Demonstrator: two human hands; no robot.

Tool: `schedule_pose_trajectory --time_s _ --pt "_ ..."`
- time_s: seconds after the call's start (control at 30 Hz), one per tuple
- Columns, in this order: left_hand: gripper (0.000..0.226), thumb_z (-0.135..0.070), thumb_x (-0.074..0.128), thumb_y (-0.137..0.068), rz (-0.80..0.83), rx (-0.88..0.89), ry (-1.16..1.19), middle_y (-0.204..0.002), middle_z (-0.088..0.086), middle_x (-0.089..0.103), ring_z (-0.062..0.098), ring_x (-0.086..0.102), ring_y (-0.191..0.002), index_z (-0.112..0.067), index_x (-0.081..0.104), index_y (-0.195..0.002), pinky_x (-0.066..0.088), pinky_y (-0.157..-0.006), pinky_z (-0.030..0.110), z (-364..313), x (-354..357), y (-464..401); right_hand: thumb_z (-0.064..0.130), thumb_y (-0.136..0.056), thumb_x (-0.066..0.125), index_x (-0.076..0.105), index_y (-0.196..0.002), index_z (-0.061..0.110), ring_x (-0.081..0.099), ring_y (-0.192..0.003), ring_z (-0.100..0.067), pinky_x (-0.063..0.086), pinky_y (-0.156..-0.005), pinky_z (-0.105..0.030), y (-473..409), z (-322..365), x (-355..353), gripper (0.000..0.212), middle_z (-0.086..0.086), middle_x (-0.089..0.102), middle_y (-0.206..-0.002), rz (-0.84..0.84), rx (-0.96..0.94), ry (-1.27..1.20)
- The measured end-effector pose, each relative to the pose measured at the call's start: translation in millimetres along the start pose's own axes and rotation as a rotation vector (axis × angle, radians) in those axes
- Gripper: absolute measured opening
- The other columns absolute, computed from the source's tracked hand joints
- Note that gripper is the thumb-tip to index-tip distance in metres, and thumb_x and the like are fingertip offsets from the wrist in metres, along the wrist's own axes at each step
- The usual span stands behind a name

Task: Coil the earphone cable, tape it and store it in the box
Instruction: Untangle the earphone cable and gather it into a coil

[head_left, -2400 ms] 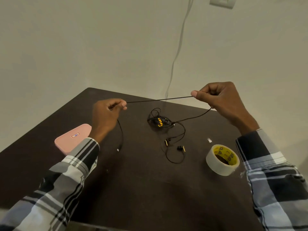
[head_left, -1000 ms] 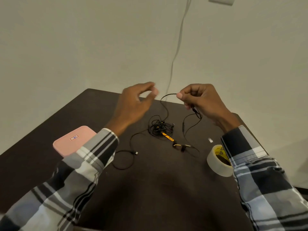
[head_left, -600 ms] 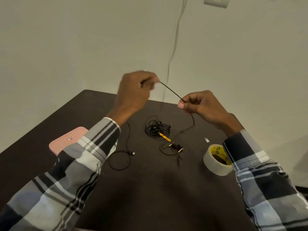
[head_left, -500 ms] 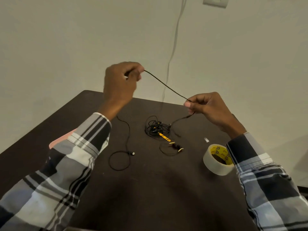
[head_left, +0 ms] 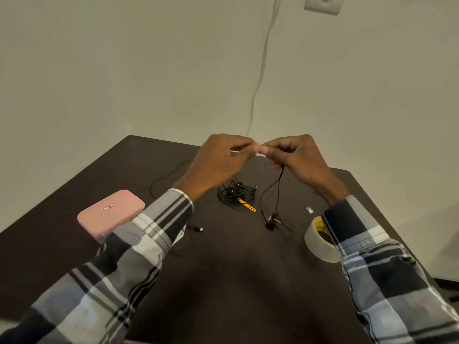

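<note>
Head view: 2 hands raised above a dark brown, matte table (head_left: 236,281), fingertips meeting at centre. Right hand (head_left: 295,157) has its fingers curled and pinches the thin black earphone cable (head_left: 278,189) between thumb and forefinger; the cable hangs from this hand in 2 strands down to the table. Left hand (head_left: 218,162) has thumb and fingertips brought together right against the right hand's fingertips; whether it actually pinches the cable cannot be told, since the contact point is blurred.

The hanging strands end at a pair of black earbuds (head_left: 272,220) lying on the table below the right hand. A tangled bundle of the same cable (head_left: 236,193) lies on the table under the hands, with an orange in-line remote (head_left: 246,205) sticking out of it toward the near side. A further length of cable runs left, loops behind the left forearm, and ends in a small black plug (head_left: 198,228) on the table near the left sleeve.

Pink rectangular box with rounded corners and a small label (head_left: 111,216) sits closed on the table at left, touching the plaid left sleeve (head_left: 139,247). Roll of clear packing tape with a yellow core (head_left: 320,240) lies at right, partly hidden by the plaid right sleeve (head_left: 367,247). Small white scrap (head_left: 309,209) lies just beyond the roll.
</note>
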State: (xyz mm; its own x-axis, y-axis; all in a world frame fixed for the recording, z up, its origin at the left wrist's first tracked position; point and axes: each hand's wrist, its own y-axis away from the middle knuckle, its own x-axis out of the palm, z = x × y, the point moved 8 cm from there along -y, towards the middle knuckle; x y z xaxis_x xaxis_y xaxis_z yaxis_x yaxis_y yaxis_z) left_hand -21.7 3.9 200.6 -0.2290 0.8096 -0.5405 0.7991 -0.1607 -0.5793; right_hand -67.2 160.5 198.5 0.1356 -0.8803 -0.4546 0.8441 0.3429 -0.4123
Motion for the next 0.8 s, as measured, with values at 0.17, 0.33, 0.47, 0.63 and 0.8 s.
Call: schedule_pose_trajectory --time_s 0.17,0.33,0.47,0.63,0.8 --pt "0.014 -0.024 0.067 -0.090 -0.054 0.053 0.030 -0.079 -0.001 0.074 0.014 0.069 -0.074 -0.018 0.078 -0.096 0.057 -0.073 0.040 3.1 2.3 -5.3 0.022 -0.093 0.070 0.078 -0.093 0.010 0.048 -0.059 -0.013 0.039 -0.052 -0.019 3.0 2.1 2.9 0.015 -0.004 0.061 -0.065 0.038 0.013 0.024" --pt "0.010 -0.014 0.067 -0.092 -0.285 0.052 0.100 -0.077 -0.010 0.070 0.010 0.069 -0.067 -0.016 0.076 -0.095 0.054 -0.066 0.022 6.3 -37.2 -4.6 0.028 -0.096 0.064 0.077 -0.101 0.011 0.044 -0.050 -0.009 0.037 -0.051 -0.018 9.6 -8.2 -4.6 0.022 0.001 0.057 -0.062 0.050 0.066 -0.008" --pt "0.011 -0.017 0.066 -0.093 -0.465 -0.022 0.093 -0.077 -0.010 0.070 0.009 0.070 -0.068 -0.015 0.076 -0.099 0.059 -0.071 0.025 21.0 -77.7 -4.1 0.028 -0.096 0.063 0.077 -0.097 0.013 0.040 -0.048 -0.007 0.034 -0.048 -0.016 16.4 -14.1 -24.2 0.020 0.001 0.053 -0.059 0.001 0.073 0.008" --pt "0.019 -0.015 0.061 -0.096 -0.367 -0.195 -0.058 -0.093 -0.006 0.074 0.007 0.070 -0.090 -0.016 0.075 -0.107 0.056 -0.090 0.029 52.9 -78.5 -0.4 0.029 -0.095 0.065 0.077 -0.092 0.012 0.042 -0.050 -0.007 0.035 -0.049 -0.019 17.3 -11.5 -40.7 0.021 -0.002 0.053 -0.059 -0.055 0.058 0.033" --pt "0.031 -0.027 0.056 -0.100 -0.260 -0.132 -0.043 -0.121 -0.010 0.067 0.003 0.059 -0.117 -0.014 0.066 -0.126 0.047 -0.101 0.022 33.8 -37.3 7.0 0.031 -0.094 0.066 0.077 -0.094 0.009 0.042 -0.053 -0.010 0.034 -0.049 -0.019 7.6 0.0 -21.1 0.024 -0.003 0.052 -0.059 0.016 0.015 0.044"
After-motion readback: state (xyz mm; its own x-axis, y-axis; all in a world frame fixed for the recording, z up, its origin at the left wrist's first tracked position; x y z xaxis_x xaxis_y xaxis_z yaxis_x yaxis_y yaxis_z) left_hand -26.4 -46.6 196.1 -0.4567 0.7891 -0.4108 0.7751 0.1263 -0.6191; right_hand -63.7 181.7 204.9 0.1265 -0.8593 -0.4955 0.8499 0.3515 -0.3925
